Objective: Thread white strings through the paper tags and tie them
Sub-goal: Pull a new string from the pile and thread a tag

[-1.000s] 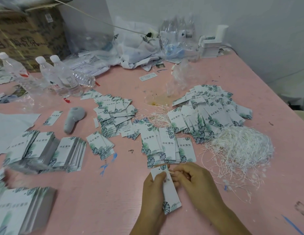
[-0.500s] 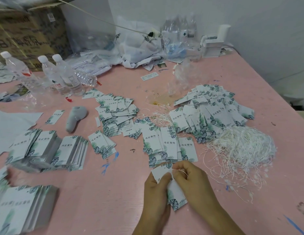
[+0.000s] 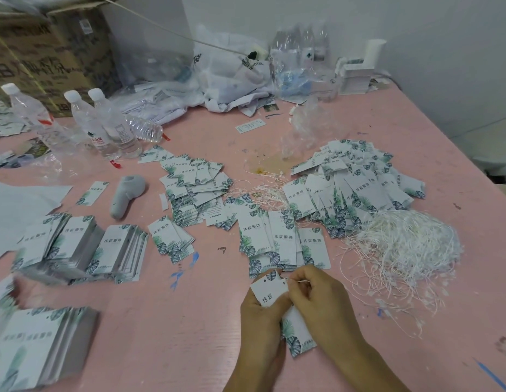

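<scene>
chinese characters show on the paper tag point(image 3: 270, 290), leaf print below. left hand point(image 3: 260, 315) grips its left edge, right hand point(image 3: 317, 301) pinches a white string point(image 3: 302, 282) at the tag's top corner, above the pink table point(image 3: 175, 335).

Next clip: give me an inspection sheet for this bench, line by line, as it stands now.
Surface: pink table, scuffed, brown stain.
Job's things: held tag; loose tag heaps; string pile; stacked tags.
Clutter: water bottles, grey handheld device, plastic bags.
Hands: left hand grips the tag; right hand pinches a string at its top.
Cables: thin line slanting across the back.
Surroundings: cardboard box, white wall.
</scene>
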Available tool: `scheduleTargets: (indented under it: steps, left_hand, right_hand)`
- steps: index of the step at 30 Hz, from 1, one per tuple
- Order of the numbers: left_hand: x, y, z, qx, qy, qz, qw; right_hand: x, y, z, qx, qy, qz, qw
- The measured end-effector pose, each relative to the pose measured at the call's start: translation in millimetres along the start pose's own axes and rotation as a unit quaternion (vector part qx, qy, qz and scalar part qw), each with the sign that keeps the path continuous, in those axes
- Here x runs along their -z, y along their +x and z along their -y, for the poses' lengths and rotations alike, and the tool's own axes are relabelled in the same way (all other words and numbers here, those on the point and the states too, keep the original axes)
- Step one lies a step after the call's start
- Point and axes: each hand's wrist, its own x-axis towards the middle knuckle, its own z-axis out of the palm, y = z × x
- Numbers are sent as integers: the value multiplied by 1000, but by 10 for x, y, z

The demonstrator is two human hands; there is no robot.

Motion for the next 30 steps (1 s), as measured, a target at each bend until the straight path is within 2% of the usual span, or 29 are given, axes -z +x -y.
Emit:
scheduleTargets:
  steps: [9, 17, 23, 27, 30]
  left_hand:
    - [-12, -17, -17, -20, 10, 16, 1000]
    - [-5, -17, -13, -22, 12, 29, 999]
    - [35, 4, -7, -9, 9, 39, 999]
    - [83, 44, -15, 36, -47, -11, 998]
    - [98, 57, -3, 34, -43, -16, 998]
  right_hand:
    - [23, -5, 35, 45, -55, 1, 998]
    - [-8, 10, -7, 46, -63, 5, 997]
    - [-35, 24, -44, 25, -30, -5, 999]
    - [4, 31, -57, 7, 28, 5, 1000]
    - [32, 16, -41, 2, 64, 10, 998]
